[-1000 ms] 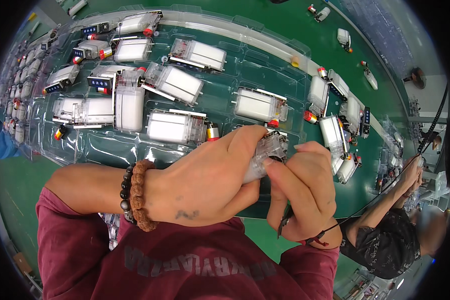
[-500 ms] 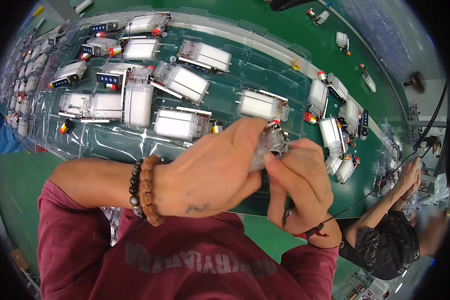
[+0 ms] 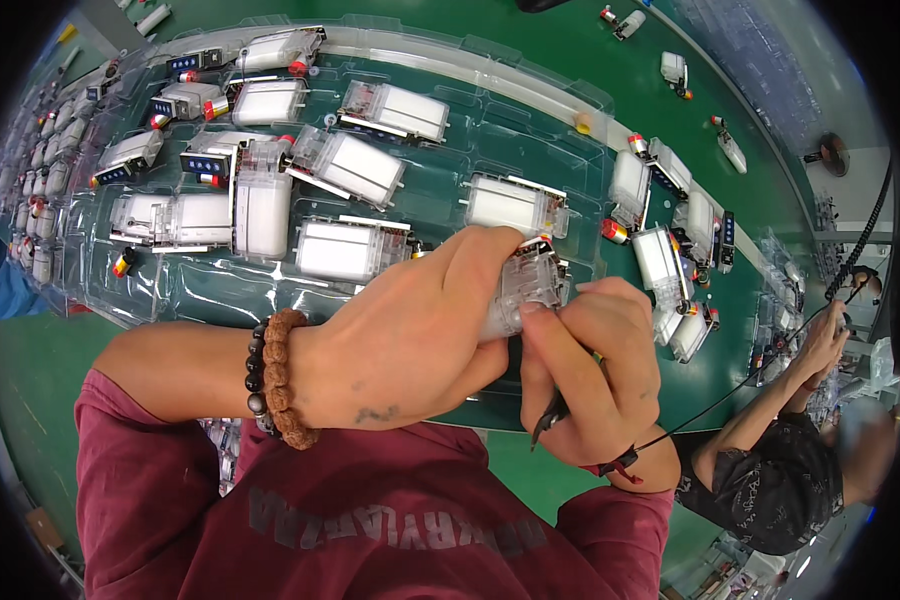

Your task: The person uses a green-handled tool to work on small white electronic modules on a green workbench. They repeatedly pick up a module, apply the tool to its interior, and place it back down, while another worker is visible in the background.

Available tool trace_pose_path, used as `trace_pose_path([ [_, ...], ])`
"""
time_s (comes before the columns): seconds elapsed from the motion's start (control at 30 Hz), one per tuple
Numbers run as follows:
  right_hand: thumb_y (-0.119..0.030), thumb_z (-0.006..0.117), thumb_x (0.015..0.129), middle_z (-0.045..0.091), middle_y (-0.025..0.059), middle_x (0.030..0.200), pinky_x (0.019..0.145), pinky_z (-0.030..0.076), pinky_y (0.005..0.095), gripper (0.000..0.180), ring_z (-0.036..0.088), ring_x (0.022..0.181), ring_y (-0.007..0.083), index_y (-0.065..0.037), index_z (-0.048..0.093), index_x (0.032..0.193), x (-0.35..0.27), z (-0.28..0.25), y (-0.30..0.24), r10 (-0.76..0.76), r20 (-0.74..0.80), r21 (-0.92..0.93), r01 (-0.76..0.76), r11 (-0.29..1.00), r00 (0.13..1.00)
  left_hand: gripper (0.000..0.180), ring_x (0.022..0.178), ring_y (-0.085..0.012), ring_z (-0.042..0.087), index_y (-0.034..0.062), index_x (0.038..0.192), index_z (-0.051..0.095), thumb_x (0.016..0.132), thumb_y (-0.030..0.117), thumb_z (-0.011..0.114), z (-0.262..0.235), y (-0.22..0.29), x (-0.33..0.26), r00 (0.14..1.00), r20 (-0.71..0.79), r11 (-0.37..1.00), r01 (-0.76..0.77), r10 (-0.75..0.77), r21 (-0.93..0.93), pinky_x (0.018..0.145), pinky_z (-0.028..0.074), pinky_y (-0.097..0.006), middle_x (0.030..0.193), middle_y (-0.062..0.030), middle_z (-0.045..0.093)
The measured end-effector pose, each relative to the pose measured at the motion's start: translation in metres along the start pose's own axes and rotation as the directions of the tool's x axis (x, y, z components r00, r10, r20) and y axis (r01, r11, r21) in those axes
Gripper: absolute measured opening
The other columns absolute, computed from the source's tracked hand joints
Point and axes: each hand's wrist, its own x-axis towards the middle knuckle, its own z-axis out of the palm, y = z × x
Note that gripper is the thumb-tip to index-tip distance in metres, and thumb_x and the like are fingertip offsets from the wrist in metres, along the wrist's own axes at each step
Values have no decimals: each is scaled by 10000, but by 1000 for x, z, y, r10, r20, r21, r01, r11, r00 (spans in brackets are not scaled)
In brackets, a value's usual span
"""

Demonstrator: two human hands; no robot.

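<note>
My left hand [image 3: 410, 335] is wrapped round a clear plastic device [image 3: 532, 285] with small electronic parts at its top end. Most of its body is hidden in my palm. Against the lower right edge of that device press the curled thumb and fingers of my right hand [image 3: 600, 365]. A dark thing [image 3: 550, 415] shows below the right palm, and I cannot make out what it is. Just beyond my hands lies a similar device with a white block [image 3: 505, 205]. Another white-block device [image 3: 340, 248] sits beyond my left wrist.
Clear plastic trays [image 3: 195, 285] cover the green table, with several white-block devices on them. More devices [image 3: 658, 255] lie in a cluster to the right. A black cord [image 3: 710, 412] runs from my right wrist. At right is a co-worker's arm [image 3: 770, 405]; a blue sleeve [image 3: 5, 265] shows at left.
The device has turned slightly in my left hand, showing more of its clear side. Both hands have shifted a little to the left. The right fingers remain against it.
</note>
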Motion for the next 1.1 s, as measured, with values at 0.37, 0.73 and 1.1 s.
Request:
trace_pose_path([
  [0.37,-167,615,517,624,86,897,711,498,428,476,573,750,241,19,730,939,0,3,0,-35,-5,-134,34,990,999,706,940,-475,600,-93,1341,314,774,55,708,-1,1,-1,1000,-6,997,2,-1,71,788,510,-477,1176,-308,526],
  [0.73,-256,565,531,619,91,916,753,488,436,550,573,768,248,37,720,970,-1,0,1,-15,66,-48,18,999,998,712,876,-476,607,-95,1316,317,756,64,727,0,2,0,999,-7,993,40,-40,113,725,515,-482,1111,-300,544],
  [1.1,-251,591,570,618,106,881,718,459,427,511,589,752,250,72,695,951,1,5,6,-62,44,40,61,997,997,694,850,-483,612,-92,1306,309,759,52,712,2,3,2,995,-10,989,96,-95,114,692,512,-496,1058,-302,564],
])
